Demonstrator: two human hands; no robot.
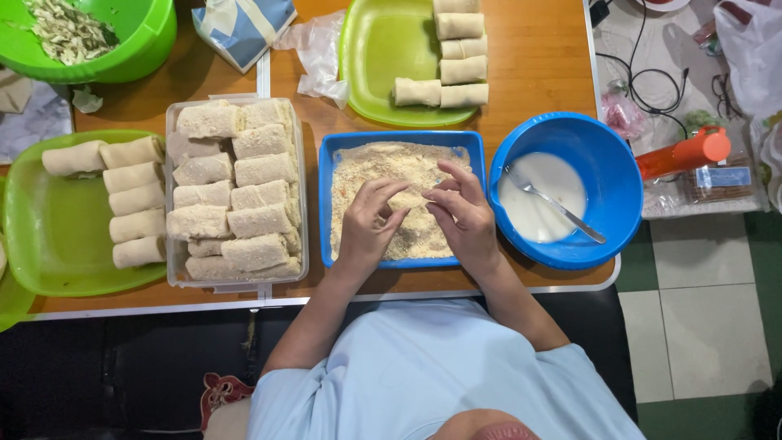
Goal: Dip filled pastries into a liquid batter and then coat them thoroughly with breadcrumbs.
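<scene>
Both hands hovered over the blue rectangular plastic tray [330, 204] filled with pale breadcrumbs [383, 175], which sat at the middle of the wooden table's near edge. The left hand [368, 222] had its fingers curled in and bunched close, tips turned toward the other hand; the right hand [463, 213] mirrored it, fingers bent and narrow, fingertips almost meeting the left ones above the crumbs. I could not tell whether anything was pinched between them. Just to the right of that tray stood a round blue plastic bowl [619, 187] holding white batter [538, 195], with a metal spoon [558, 208] resting in it. Just to the left of the tray lay a clear rectangular plastic container [170, 273] packed with crumb-coated rolls [236, 191], and beyond it a green oblong plastic tray [49, 253] carried 5 plain pale rolls [130, 204]. Behind the blue tray, a lime-green oval plastic tray [379, 57] held more plain uncoated rolls [456, 61] along its right side.
</scene>
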